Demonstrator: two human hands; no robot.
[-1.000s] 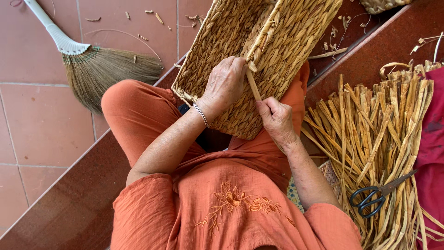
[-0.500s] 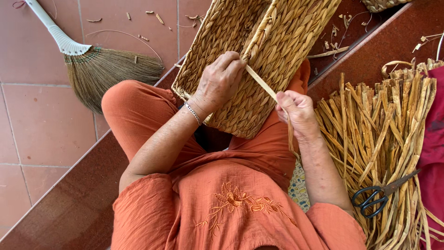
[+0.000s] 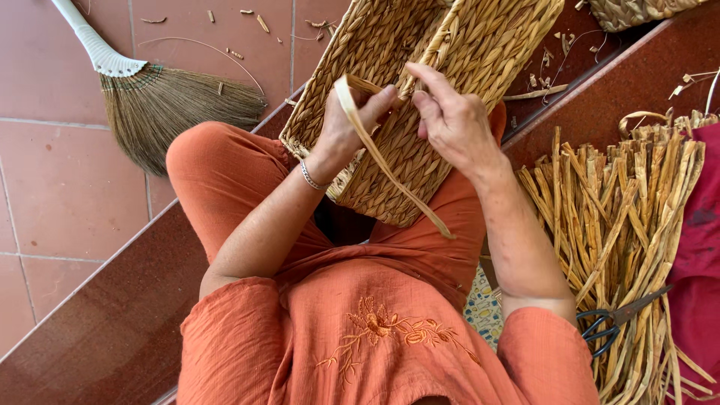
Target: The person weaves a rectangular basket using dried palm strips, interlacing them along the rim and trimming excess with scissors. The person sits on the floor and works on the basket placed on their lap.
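**Left hand loops the strand across the basket wall**

Left hand [image 3: 349, 124] pinches a flat tan reed strand [image 3: 390, 169] between thumb and fingers, I judge, against the woven straw basket [image 3: 457, 45] resting on my lap. From that pinch the strand's long axis runs diagonally down toward my right side, its free end hanging over the orange trousers [image 3: 225, 169]. Right hand [image 3: 454, 120], fingers loosely curled, touches the weave just beside it, equally near.

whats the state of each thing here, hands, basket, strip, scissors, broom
left hand: shut on the loose strip, resting on the basket
right hand: fingers bent at the basket rim, grip unclear
woven basket: tilted on the lap
loose strip: bent over, end hanging free
scissors: lying on the reed bundle
broom: lying on the floor
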